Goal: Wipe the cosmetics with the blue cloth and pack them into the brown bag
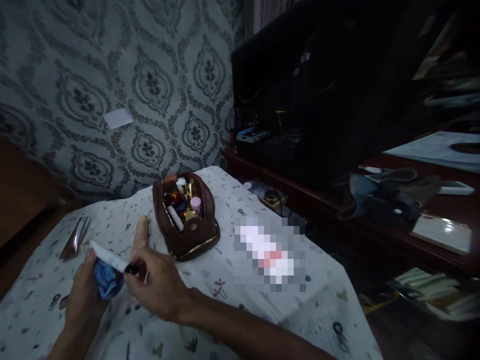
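Note:
A white squeeze tube (108, 256) with a black cap (131, 269) lies tilted between my two hands above the cloth-covered table. Closed around its flat end and a crumpled blue cloth (107, 281) is my left hand (80, 292). The fingers of my right hand (159, 282) pinch the tube at its capped end. Just beyond that hand lies a beige tube (141, 230), partly hidden by it. To the right, an open brown cosmetic bag (191, 246) holds several bottles and tubes, including a pink-lidded container (195, 203).
A shiny pinkish tube (76, 236) lies at the left on the patterned tablecloth (225, 310). Something blurred out by pixelation rests right of the bag. A large black screen (300, 110) stands on a dark red cabinet (255, 167) bearing assorted items. The patterned wall (150, 60) bounds the far side.

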`<action>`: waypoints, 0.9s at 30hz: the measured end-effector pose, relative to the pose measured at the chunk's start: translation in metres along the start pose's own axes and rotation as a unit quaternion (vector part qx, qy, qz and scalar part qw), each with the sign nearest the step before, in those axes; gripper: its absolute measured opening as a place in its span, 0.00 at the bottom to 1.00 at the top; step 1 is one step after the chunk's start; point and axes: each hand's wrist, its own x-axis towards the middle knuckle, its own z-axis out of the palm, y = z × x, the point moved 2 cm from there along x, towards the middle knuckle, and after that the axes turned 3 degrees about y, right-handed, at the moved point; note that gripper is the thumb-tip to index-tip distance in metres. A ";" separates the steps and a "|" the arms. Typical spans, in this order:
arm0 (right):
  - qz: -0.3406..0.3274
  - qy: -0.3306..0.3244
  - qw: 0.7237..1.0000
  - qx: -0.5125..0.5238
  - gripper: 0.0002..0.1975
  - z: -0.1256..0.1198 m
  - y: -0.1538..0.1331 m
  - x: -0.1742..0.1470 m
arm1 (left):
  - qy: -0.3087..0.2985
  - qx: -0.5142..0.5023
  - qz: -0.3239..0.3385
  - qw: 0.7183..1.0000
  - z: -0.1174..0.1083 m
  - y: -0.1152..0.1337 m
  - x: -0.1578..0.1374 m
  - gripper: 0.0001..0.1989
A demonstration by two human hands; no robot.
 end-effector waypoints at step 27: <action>-0.008 -0.072 0.923 -0.378 0.06 -0.081 0.014 0.153 | -0.167 -0.053 -0.042 0.984 0.027 -0.038 0.002 0.26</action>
